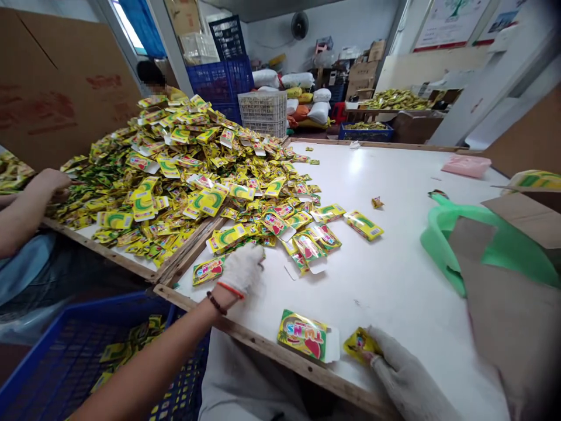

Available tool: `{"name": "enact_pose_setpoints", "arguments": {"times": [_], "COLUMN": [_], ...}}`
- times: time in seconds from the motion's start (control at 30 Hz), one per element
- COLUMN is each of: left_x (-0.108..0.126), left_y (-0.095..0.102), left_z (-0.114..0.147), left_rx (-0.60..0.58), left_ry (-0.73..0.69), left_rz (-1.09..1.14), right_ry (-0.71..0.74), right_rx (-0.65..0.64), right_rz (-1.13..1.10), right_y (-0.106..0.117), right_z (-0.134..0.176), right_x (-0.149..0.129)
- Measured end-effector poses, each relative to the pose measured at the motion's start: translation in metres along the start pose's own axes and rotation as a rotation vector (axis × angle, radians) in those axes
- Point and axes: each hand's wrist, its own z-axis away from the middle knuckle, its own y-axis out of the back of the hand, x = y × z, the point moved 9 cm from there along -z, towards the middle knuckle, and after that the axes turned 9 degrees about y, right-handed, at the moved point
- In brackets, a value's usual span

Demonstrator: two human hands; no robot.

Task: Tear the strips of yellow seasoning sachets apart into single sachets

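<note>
My left hand (244, 270), in a white glove with an orange cuff, is curled over the white tabletop at the near edge of the pile. Its fingertips are turned away, so anything in them is hidden. Beside it lies a printed yellow-green candy box (207, 271). My gloved right hand (394, 365) pinches a small yellow candy packet (360, 346) above the table's front edge. Just left of that packet, an open-ended flat box (303, 335) rests with its white flap out. More boxes (309, 247) are heaped beyond my left hand.
A large mound of boxes and packets (193, 158) covers the left side, split by a wooden strip (188, 251). A green dustpan (442, 234) and cardboard (477, 292) stand at right. A blue crate (56, 351) is below left. Another person's arm (26, 204) reaches in from the left.
</note>
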Motion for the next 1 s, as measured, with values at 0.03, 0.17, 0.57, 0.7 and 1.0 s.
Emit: {"name": "enact_pose_setpoints", "arguments": {"times": [0.03, 0.17, 0.57, 0.7, 1.0], "left_x": [-0.014, -0.037, 0.058, 0.097, 0.107], "left_y": [0.002, -0.001, -0.008, -0.034, -0.035], "left_z": [-0.011, -0.035, 0.034, 0.072, 0.081], "left_rx": [0.022, 0.023, -0.330, -0.603, -0.537], "left_ry": [0.068, 0.119, -0.171, -0.130, -0.240], "left_rz": [-0.059, -0.096, 0.663, 1.046, 0.910], "right_ry": [0.002, 0.005, 0.177, 0.104, 0.064], "right_rx": [-0.013, -0.040, -0.052, -0.006, -0.017], "right_rz": [-0.039, -0.213, -0.374, -0.375, -0.598], "right_y": [0.000, 0.001, 0.018, 0.017, 0.001], "right_z": [-0.001, -0.010, -0.046, -0.052, -0.034], "right_x": [-0.005, -0.027, -0.098, -0.102, -0.079]}}
